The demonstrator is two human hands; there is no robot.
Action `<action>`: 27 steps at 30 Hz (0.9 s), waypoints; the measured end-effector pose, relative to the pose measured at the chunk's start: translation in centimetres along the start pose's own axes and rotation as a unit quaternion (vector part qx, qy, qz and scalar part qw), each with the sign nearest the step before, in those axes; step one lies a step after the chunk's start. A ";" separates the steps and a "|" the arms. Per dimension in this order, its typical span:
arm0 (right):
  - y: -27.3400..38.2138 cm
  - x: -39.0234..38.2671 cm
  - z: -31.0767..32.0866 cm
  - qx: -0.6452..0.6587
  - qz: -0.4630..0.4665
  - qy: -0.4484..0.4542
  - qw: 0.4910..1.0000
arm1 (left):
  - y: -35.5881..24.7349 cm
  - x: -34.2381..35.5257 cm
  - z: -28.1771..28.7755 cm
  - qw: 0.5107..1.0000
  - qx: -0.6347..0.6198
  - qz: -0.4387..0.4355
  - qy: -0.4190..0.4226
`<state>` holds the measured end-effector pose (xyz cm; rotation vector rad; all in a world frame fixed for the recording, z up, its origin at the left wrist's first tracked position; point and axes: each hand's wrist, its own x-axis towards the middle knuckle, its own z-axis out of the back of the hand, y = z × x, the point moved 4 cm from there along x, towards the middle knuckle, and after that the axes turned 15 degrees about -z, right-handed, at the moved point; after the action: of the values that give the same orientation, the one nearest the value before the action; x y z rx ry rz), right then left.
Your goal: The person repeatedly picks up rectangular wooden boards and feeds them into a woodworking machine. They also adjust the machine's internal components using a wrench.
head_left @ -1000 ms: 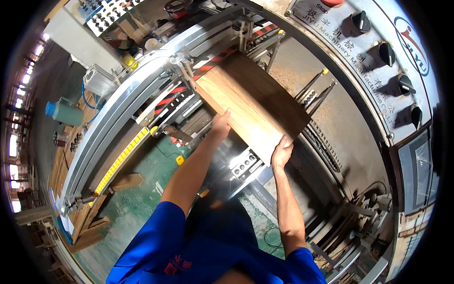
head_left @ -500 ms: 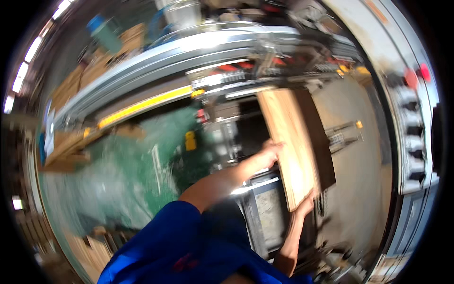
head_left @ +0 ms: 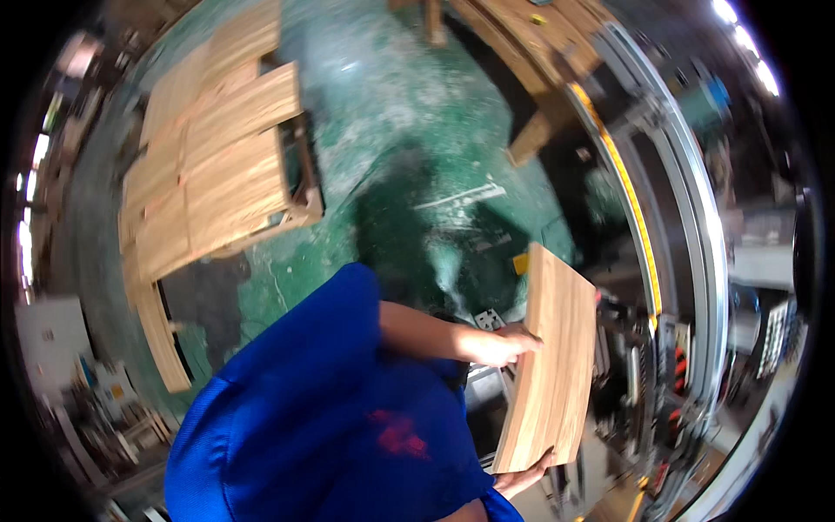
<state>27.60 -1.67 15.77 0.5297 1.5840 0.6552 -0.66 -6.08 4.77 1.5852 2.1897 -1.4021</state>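
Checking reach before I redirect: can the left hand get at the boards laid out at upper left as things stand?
Probably not: the left hand is holding another board, and green floor lies between that hand and the laid-out boards.

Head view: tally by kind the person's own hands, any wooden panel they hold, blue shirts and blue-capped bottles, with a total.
Hands: 2 (left hand, right hand)
Held wooden panel: 1
Blue shirt: 1
Blue-capped bottle: 1
Total: 5

Wooden board (head_left: 561,361), seemingly smooth
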 end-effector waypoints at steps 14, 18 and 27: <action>-7.0 -9.3 -47.7 -0.365 -0.059 0.466 0.804 | -14.3 -23.0 35.0 0.775 -0.395 -0.425 -0.250; -13.0 -15.6 -56.0 -0.438 0.011 0.501 0.746 | -14.7 -30.3 38.7 0.683 -0.434 -0.508 -0.296; -30.4 -27.7 -64.4 -0.483 -0.009 0.613 0.626 | -12.7 -42.5 49.4 0.561 -0.470 -0.577 -0.362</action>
<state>-32.00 -49.39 19.00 -1.0098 2.0273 1.9331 -11.59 -71.47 7.55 -0.8418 2.4352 -0.3695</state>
